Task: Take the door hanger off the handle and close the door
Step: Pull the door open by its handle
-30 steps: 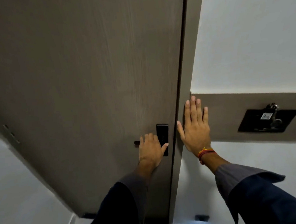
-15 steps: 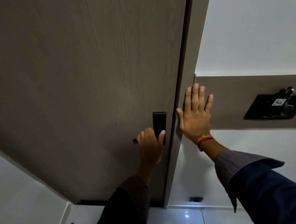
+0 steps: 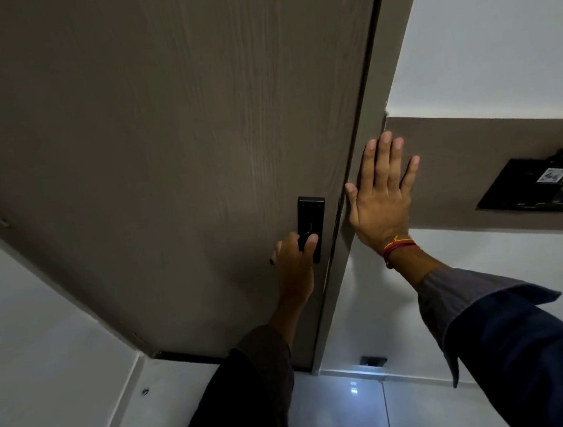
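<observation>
At door [image 3: 163, 138] edge: left hand [image 3: 293, 263] wrapped around handle [image 3: 272, 261]; right hand [image 3: 380, 200] flat, fingers spread, against frame [image 3: 384, 76].

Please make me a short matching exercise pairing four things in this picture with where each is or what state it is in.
Things:
1. left hand
2. right hand
3. black wall panel
4. thread bracelet

Places or states:
A. on the brown wall band, right of the door
B. flat and open against the door frame
C. wrapped round the right wrist
D. closed on the door handle

Pairs: 1-D, 2-B, 3-A, 4-C
</observation>
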`<state>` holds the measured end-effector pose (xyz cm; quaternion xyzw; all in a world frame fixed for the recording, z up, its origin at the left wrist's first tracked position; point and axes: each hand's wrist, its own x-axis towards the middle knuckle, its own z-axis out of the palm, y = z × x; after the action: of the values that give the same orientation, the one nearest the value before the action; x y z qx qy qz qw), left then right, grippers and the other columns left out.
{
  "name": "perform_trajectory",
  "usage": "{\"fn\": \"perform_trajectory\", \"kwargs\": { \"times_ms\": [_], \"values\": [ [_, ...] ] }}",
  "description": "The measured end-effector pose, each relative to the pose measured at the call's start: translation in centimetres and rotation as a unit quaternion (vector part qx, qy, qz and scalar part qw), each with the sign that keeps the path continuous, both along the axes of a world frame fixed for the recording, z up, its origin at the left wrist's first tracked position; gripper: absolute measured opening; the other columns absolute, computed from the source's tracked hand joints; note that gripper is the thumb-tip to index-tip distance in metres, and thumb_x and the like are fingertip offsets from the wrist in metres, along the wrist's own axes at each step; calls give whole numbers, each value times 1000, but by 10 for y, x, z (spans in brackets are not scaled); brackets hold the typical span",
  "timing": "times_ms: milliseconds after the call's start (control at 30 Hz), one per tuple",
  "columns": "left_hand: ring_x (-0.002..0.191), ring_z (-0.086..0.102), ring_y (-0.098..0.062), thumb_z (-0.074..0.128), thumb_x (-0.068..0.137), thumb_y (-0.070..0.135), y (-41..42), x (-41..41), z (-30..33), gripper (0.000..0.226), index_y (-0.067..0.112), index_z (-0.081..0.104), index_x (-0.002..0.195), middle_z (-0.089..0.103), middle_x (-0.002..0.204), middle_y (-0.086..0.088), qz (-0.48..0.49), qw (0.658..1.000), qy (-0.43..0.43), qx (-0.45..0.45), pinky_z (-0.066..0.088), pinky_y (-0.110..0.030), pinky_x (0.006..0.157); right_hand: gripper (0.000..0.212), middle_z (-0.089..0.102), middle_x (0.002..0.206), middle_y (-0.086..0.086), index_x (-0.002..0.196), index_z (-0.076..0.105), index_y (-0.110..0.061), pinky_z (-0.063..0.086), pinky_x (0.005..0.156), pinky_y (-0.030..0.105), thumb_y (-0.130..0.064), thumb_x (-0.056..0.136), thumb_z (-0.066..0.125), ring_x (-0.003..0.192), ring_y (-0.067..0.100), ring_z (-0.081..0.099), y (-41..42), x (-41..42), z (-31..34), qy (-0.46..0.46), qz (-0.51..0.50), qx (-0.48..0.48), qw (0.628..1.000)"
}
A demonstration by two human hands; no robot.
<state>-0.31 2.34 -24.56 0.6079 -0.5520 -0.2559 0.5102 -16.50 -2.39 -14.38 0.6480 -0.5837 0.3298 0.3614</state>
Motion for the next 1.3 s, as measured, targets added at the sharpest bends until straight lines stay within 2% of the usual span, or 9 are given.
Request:
{"fn": "perform_trajectory", "kwargs": {
  "times_ms": [67,133,200,333,467,567,833,1100,1300],
  "values": [
    [86,50,-20,37,90,63,8,1,1,49,18,55,86,49,80,4,-10,1000,-6,23,49,-49,86,81,-1,171,18,162,-16,-10,-19,128,47,-42,108,35,158,22,-28,6,-2,3,9,2,9,1000],
    [96,52,-18,40,93,59,17,6,0,55,11,64,106,57,92,3,-18,999,-40,24,45,-52,96,82,-19,173,12,163,-13,-10,-19,128,46,-38,108,40,158,23,-26,13,-5,8,25,3,14,1000],
    [108,55,-22,42,97,56,22,18,3,58,8,62,122,64,105,-3,-26,991,-133,-3,40,-52,105,81,-24,172,9,164,-8,-9,-17,129,45,-35,107,44,159,23,-23,20,-8,11,34,11,21,999],
    [108,56,-23,33,100,61,30,43,22,60,13,62,121,68,111,-6,-47,921,-385,-45,37,-41,103,78,-3,174,14,166,2,-6,-13,130,46,-33,106,44,159,23,-20,32,-7,17,28,17,52,998],
    [106,57,-23,30,100,61,46,44,40,61,14,62,121,69,110,-5,-36,873,-486,-29,41,-40,100,78,6,173,19,165,9,-4,3,130,53,-32,105,49,159,27,-9,42,-3,21,8,31,69,997],
    [104,59,-23,26,100,63,60,47,47,64,14,63,119,69,109,-6,-33,845,-534,-19,44,-39,97,78,7,174,19,166,10,-4,7,130,55,-32,105,50,160,28,-4,47,-4,23,8,44,84,996],
    [92,63,-27,23,96,67,100,29,63,75,9,70,97,72,94,-11,41,810,-584,47,47,-43,92,83,3,174,16,166,7,-5,11,131,55,-33,102,52,162,32,6,51,-14,25,20,76,98,992],
    [104,60,-33,33,96,57,150,15,69,64,3,65,108,69,106,-19,82,801,-580,124,35,-46,114,88,3,174,17,166,6,-5,7,128,57,-32,99,57,162,33,6,62,-18,12,-3,118,139,983],
    [108,57,-33,37,97,48,195,10,69,53,3,63,111,67,110,-19,136,809,-554,143,36,-42,113,87,-2,175,16,166,4,-3,5,128,57,-34,102,54,163,32,2,80,-31,7,-1,126,199,972]
  ]
}}
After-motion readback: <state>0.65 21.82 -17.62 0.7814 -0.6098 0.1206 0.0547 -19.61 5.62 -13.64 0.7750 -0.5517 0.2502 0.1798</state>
